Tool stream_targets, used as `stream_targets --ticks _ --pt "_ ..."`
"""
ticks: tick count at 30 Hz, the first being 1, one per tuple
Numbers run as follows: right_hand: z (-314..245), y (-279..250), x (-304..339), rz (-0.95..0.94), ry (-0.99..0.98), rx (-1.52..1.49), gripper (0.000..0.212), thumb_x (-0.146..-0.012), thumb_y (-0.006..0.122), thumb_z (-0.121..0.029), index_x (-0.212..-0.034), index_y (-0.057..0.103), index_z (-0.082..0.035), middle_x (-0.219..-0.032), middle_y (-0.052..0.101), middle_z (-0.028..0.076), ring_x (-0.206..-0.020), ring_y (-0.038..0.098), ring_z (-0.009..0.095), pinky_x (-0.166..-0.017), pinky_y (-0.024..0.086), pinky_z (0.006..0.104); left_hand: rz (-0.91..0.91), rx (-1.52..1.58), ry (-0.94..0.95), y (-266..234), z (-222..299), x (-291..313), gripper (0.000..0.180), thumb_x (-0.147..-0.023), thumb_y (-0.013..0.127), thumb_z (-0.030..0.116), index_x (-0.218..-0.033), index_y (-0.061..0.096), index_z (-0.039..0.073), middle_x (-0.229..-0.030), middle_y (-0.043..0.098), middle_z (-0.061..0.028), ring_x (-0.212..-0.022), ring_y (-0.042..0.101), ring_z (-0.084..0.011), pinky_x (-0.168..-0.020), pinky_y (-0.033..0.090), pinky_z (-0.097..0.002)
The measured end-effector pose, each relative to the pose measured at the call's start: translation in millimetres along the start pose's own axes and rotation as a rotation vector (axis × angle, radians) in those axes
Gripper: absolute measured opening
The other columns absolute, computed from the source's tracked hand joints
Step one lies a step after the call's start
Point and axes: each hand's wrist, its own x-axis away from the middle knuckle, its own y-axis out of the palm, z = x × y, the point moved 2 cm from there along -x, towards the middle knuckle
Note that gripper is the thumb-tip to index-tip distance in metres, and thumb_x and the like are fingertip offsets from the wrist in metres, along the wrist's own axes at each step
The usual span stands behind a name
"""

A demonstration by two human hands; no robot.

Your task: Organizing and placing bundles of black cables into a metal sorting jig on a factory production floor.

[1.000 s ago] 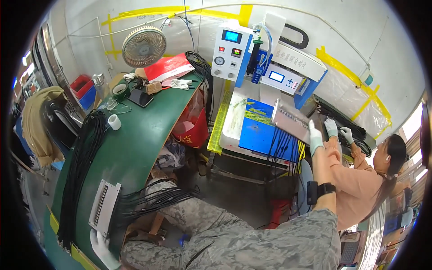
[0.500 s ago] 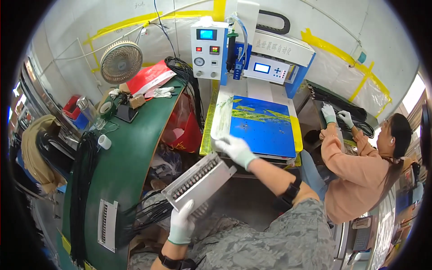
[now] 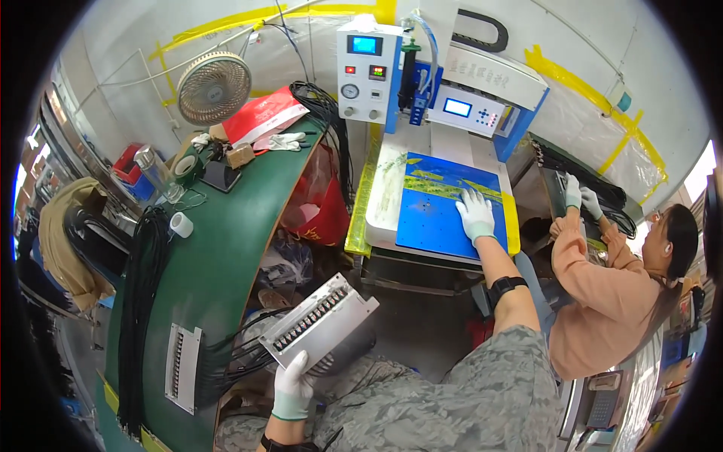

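My left hand (image 3: 294, 392), in a white glove, grips the lower end of a silver metal fixture (image 3: 328, 325) with a row of small slots along one side. The fixture is tilted above my lap, and black cables (image 3: 252, 349) run out beside it to the left. My right hand (image 3: 475, 215), gloved too, lies flat with fingers apart on the blue plate (image 3: 429, 226) of a benchtop machine. Yellow-green strips (image 3: 433, 187) cross this plate just by my fingertips. A similar slotted fixture (image 3: 183, 369) rests on the green table at the left.
The machine's control box (image 3: 368, 75) and dispensing head (image 3: 422, 87) stand behind the plate. The green table (image 3: 218, 264) carries black cable bundles (image 3: 143, 316), a white roll (image 3: 181, 224) and a fan (image 3: 215, 88). At right, a co-worker (image 3: 610, 301) handles black cables.
My right hand has left the fixture's upper end and moved right and up onto the blue plate. My left hand keeps the fixture, now slightly lower and further left in view.
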Motion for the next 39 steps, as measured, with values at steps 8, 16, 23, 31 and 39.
stream_targets --ticks 8,16,23,31,39 --pt "-16 2 38 0.035 -0.102 -0.074 0.059 -0.096 0.044 -0.043 -0.14 0.044 -0.004 -0.144 0.044 0.018 -0.132 0.041 0.036 -0.112 0.028 0.0448 0.041 0.073 -0.013 -19 -9 9 0.047 -0.093 0.053 0.006 -0.136 0.039 -0.006 -0.127 0.056 -0.0204 -0.109 0.063 -0.0316 -0.089 0.057 -0.0426" --pt "38 -5 7 0.208 0.076 -0.308 0.048 -0.095 0.051 -0.038 -0.131 0.054 -0.006 -0.138 0.05 0.019 -0.131 0.044 0.033 -0.11 0.033 0.0399 0.019 0.052 -0.064 -18 -13 8 0.046 -0.092 0.054 0.005 -0.134 0.042 -0.005 -0.124 0.059 -0.0194 -0.108 0.064 -0.0302 -0.088 0.057 -0.041" --pt "-47 -55 81 -0.156 -0.381 -0.543 0.041 -0.094 0.053 -0.035 -0.124 0.061 -0.008 -0.133 0.055 0.016 -0.127 0.048 0.032 -0.108 0.036 0.0387 0.085 0.067 -0.004 -20 -13 8 0.044 -0.091 0.054 0.004 -0.133 0.043 -0.006 -0.124 0.059 -0.019 -0.107 0.064 -0.0302 -0.088 0.058 -0.0418" --pt "-15 -38 26 0.448 -0.119 -0.244 0.034 -0.092 0.055 -0.037 -0.109 0.069 -0.012 -0.119 0.065 0.011 -0.11 0.061 0.027 -0.093 0.047 0.037 0.058 0.029 -0.036 -19 -14 7 0.047 -0.091 0.056 0.005 -0.135 0.042 -0.005 -0.125 0.058 -0.0187 -0.109 0.063 -0.0297 -0.089 0.057 -0.0407" --pt "-165 -67 135 -0.514 -0.366 -1.182 0.045 -0.094 0.06 -0.03 -0.128 0.054 -0.001 -0.114 0.066 0.01 -0.107 0.06 0.019 -0.093 0.048 0.0308 0.039 -0.026 -0.02 -9 -7 11 0.05 -0.09 0.058 0.006 -0.136 0.042 -0.005 -0.127 0.057 -0.0179 -0.114 0.06 -0.0295 -0.095 0.052 -0.0409"
